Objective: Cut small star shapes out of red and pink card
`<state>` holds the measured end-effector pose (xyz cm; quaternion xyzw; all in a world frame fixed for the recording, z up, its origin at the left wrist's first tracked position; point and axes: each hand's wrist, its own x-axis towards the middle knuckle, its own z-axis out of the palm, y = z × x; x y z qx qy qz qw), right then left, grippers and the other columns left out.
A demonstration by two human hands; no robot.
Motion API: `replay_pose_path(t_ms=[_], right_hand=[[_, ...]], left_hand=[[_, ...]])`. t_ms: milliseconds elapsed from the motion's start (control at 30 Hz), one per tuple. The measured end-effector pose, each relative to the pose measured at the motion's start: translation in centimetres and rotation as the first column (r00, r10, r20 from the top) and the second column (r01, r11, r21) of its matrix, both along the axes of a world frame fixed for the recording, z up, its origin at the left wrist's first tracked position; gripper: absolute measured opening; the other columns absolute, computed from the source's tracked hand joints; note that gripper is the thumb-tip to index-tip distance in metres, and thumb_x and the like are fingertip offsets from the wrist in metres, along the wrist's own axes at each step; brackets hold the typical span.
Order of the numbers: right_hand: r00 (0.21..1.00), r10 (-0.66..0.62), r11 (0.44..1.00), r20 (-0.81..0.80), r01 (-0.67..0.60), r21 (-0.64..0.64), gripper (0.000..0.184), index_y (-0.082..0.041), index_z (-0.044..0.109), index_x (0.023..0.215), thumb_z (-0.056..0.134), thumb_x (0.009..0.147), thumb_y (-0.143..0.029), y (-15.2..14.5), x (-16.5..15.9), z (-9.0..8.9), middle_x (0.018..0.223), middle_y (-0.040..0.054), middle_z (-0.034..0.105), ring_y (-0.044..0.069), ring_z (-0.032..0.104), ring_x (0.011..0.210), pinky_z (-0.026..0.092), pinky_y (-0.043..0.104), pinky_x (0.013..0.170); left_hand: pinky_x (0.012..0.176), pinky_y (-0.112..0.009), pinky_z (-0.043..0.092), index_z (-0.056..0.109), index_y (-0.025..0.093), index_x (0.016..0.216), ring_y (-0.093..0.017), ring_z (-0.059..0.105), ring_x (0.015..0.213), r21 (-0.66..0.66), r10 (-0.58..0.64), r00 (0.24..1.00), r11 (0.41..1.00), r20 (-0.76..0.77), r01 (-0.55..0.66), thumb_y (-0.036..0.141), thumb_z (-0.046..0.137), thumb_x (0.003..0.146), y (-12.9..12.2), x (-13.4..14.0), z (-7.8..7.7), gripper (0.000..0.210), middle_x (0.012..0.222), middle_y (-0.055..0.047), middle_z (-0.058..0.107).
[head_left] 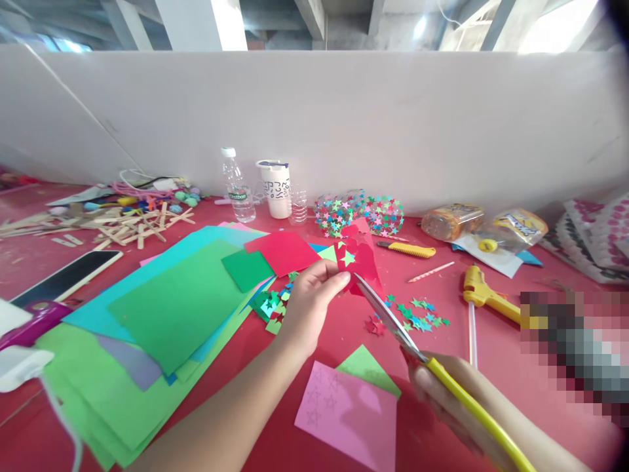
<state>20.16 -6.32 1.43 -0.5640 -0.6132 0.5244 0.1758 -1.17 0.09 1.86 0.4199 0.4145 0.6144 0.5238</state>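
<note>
Head view, left grip (307, 308) pinching red paper (363, 261), right grip (439, 398) round scissors (392, 319), pink sheet (361, 429), glue gun (484, 293) nearby

A red tabletop (501, 419) carries a crowd of craft supplies: two hands, one left (308, 314) and one right (445, 401); one pair of scissors (393, 320), one utility knife (410, 250), one glue gun (476, 288) and one striped pencil (431, 272). Also on view are one phone (69, 278), one lidded cup (279, 190), one labelled bottle (240, 198), two see-through packages (452, 221), one pink sheet (354, 423) and one dark-green square (248, 270). Loose stars (417, 322) and wooden sticks (140, 237) number in the dozens, overlapping too much for an exact count.
</note>
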Motion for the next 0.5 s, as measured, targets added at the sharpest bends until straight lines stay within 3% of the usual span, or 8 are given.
replay_pose_path(t_ms=[167,333,500], right_hand=[[0.997,-0.029,1.0,-0.072,0.029,-0.007,0.072,-0.023,0.047,0.066,0.047,0.071,-0.095,-0.4,0.1,-0.5,0.06,-0.004,0.044,0.012,0.037,0.049,0.031,0.022,0.04],[0.977,-0.14,0.99,-0.16,0.138,-0.025,0.068,-0.021,0.066,0.084,0.058,0.072,-0.088,-0.7,1.0,-2.4,0.073,0.0024,0.064,0.017,0.055,0.059,0.047,0.024,0.049],[0.969,-0.131,0.991,-0.21,0.124,-0.044,0.063,-0.022,0.062,0.073,0.058,0.074,-0.086,-0.9,1.0,-3.7,0.058,-0.0021,0.056,0.013,0.047,0.046,0.038,0.022,0.04]], left_hand=[[0.068,-0.023,0.042,0.065,0.019,0.068,-0.01,0.052,0.064,0.0,-0.029,0.996,1.0,0.086,0.029,0.024,0.074,0.076,-0.2,0.3,-0.2,0.013,0.063,0.003,0.059],[0.069,-0.022,0.045,0.069,0.02,0.066,-0.01,0.058,0.066,0.045,-0.055,0.99,0.998,0.128,0.05,0.022,0.076,0.076,-0.4,0.7,-0.3,0.013,0.066,0.002,0.066],[0.073,-0.024,0.048,0.073,0.021,0.07,-0.01,0.063,0.067,-0.021,-0.035,0.977,0.999,0.209,0.04,0.026,0.082,0.072,-0.8,1.4,-0.9,0.012,0.068,0.002,0.071]])
